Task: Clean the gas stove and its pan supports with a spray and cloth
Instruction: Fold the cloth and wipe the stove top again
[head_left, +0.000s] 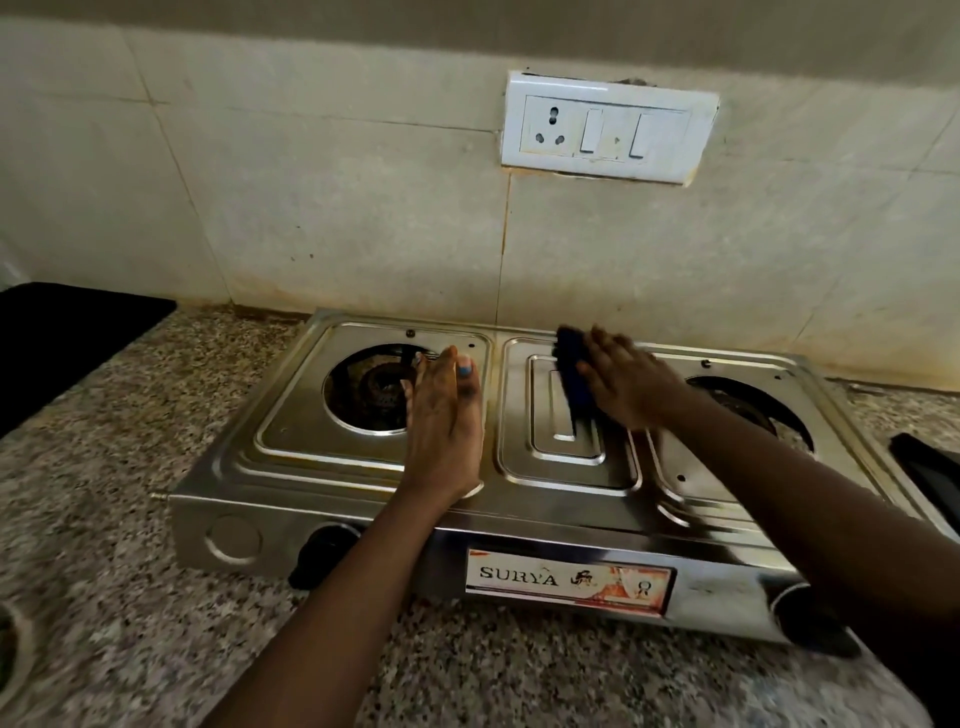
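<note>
A steel two-burner gas stove (566, 467) stands on the granite counter with no pan supports on its burners. My left hand (444, 426) lies flat on the stove top beside the left burner (376, 387), fingers straight. My right hand (626, 382) presses a dark blue cloth (571, 371) onto the stove's raised middle panel, fingers spread over it. The right burner (748, 405) is partly hidden behind my right forearm. No spray bottle is in view.
A tiled wall with a white socket and switch plate (608, 130) rises right behind the stove. A black object (67, 343) lies on the counter at far left, another dark item (930, 473) at the right edge. Black knobs (322, 553) stick out of the stove front.
</note>
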